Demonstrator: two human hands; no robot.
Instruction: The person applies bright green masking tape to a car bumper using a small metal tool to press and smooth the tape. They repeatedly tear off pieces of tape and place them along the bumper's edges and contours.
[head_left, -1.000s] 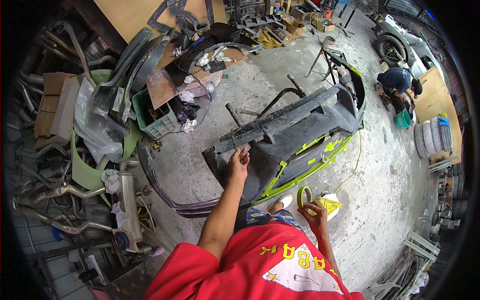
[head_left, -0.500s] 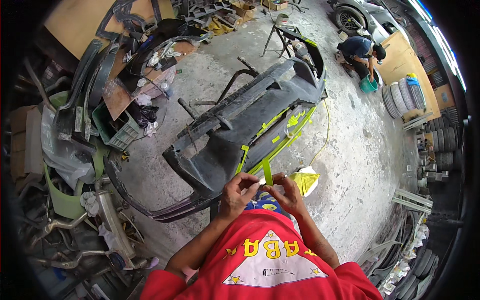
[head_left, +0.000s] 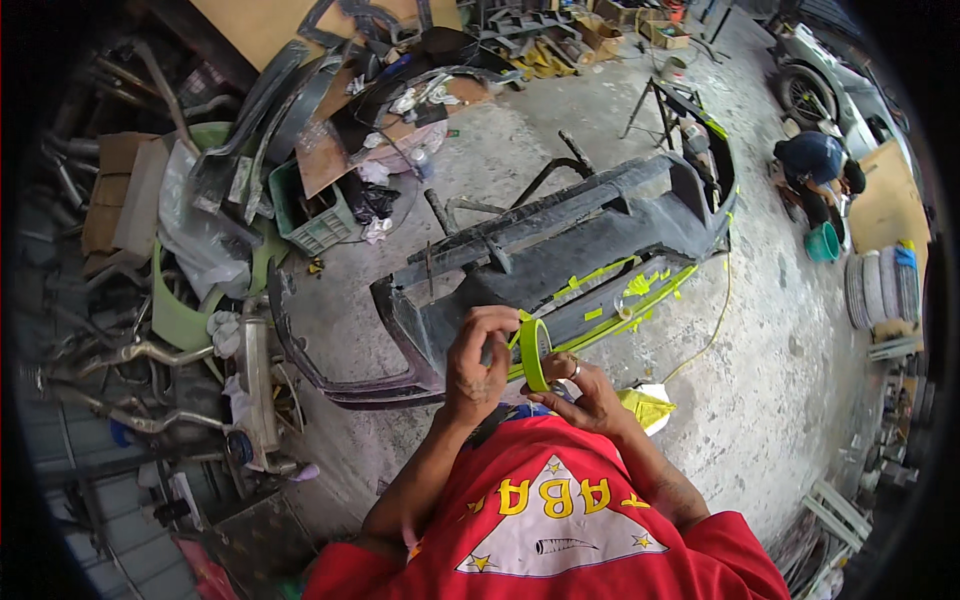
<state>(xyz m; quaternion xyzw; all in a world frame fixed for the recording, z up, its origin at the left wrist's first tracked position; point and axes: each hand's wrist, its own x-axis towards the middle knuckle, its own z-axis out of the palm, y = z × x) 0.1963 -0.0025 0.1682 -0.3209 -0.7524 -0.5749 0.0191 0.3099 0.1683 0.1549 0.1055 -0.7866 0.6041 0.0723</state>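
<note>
Bare concrete floor (head_left: 740,420) across centre and right, grey, mottled with pale blotches. Pale, even light over it; dimmer toward lower left. Large tan board (head_left: 235,35) at upper left, partly behind dark curved panels (head_left: 265,110). Down the left side: open cardboard box (head_left: 112,195), then a tangle of metal pipes (head_left: 150,350). Green crate (head_left: 320,225) just right of these. Small cartons (head_left: 600,38) along top. Upper right: silver car (head_left: 850,75), partly in frame. Below it, plywood sheet (head_left: 885,205) behind wrapped tyres (head_left: 885,285). Pale slats (head_left: 838,517) at lower right.
</note>
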